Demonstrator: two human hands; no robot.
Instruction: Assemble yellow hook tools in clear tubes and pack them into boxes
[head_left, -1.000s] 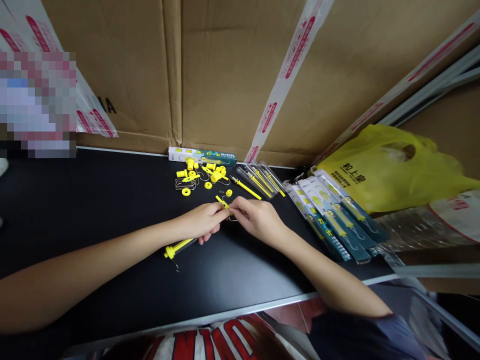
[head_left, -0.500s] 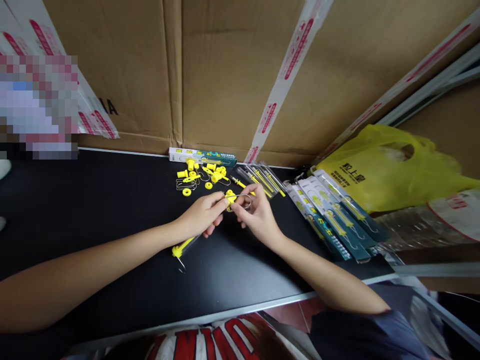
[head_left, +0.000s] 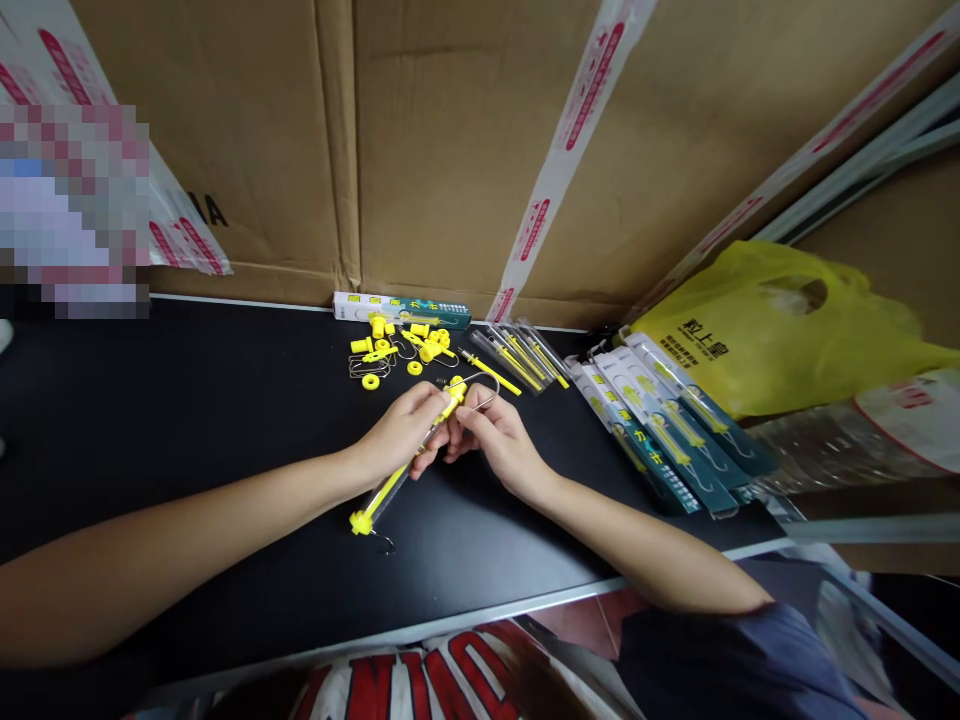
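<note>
A tubular spring scale (head_left: 390, 487) with a clear barrel and yellow fittings slants between my hands, its small lower hook hanging toward me. My left hand (head_left: 409, 425) is closed round its upper barrel, thumb on the yellow cap (head_left: 455, 388). At that same end, my right hand (head_left: 499, 430) pinches by the large bent wire hook (head_left: 487, 376), its fingertips close against the cap and partly hidden. Just beyond lie loose yellow fittings (head_left: 433, 350), yellow rings (head_left: 370, 382) and wire hooks (head_left: 367, 368). Several clear tubes with yellow rods (head_left: 525, 358) lie to the right of them.
Boxed spring scales (head_left: 660, 420) are stacked at the right of the black table (head_left: 247, 400). Another box (head_left: 401, 308) lies along the back edge. A yellow plastic bag (head_left: 780, 330) sits behind the stack, and a large cardboard box (head_left: 450, 150) walls off the back.
The spring scale has turned so its barrel shows more below my left hand, and its lower hook has swung right. My right fingers have curled in under the cap end.
</note>
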